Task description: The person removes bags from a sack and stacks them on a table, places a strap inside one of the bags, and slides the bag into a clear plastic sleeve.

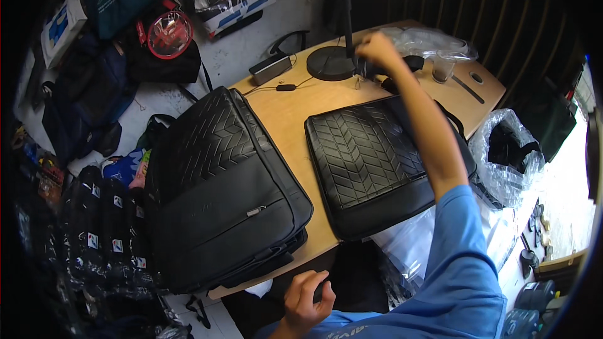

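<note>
My right hand [378,50] reaches over the far part of the table, beside the round black base [330,63] of a stand. Its fingers are closed; whatever they hold, if anything, cannot be made out, and small dark items lie just below. Near the lower edge, my left hand [308,301] hovers in front of the table with fingers loosely curled and the thumb apart, nothing visible in it. Under my right arm lies a black backpack [364,157] with a quilted chevron panel. To its left is a larger black backpack [220,194] with a similar pattern and a zipped pocket.
On the wooden table [282,116] are a grey box-shaped device [271,69], a cable, a clear cup [443,69] and crumpled clear plastic [433,44]. Bags hang on the left wall. Wrapped black packs [103,232] stack at left. A plastic-lined bin [512,157] stands right.
</note>
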Motion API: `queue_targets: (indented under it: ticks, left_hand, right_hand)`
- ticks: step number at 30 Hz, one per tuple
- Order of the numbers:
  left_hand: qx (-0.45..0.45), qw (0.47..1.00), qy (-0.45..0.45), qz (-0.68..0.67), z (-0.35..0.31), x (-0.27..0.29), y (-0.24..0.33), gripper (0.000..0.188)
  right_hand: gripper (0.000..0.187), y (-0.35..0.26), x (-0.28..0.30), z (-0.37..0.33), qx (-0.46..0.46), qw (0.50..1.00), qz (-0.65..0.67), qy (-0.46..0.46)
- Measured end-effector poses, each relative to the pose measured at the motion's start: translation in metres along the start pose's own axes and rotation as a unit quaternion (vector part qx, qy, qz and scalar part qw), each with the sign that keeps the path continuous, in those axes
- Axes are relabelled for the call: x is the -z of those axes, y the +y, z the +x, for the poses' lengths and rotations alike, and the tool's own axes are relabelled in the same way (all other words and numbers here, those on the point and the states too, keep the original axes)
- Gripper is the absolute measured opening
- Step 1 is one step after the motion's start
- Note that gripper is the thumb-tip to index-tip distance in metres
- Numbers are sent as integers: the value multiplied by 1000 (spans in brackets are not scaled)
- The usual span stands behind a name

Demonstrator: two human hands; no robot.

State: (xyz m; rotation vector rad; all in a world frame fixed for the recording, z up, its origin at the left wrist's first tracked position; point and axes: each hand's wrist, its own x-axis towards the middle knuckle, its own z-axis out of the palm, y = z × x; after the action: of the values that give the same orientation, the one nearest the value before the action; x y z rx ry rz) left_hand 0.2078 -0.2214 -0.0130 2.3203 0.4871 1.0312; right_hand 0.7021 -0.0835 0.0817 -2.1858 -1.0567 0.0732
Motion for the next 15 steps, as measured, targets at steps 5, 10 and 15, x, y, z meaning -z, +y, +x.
queue_targets:
  ticks: [5,10,15]
  left_hand:
    - [-26,997,-26,-64,5,-6,-4,28]
    - [-86,990,-25,-109,12,-3,8,30]
    - [-137,981,6,-138,26,5,18,30]
  right_hand:
    - [33,-39,128,30,112,924,356,86]
    - [39,-142,217,-43,230,907,345,71]
    - [41,-215,241,-119,279,836,448,149]
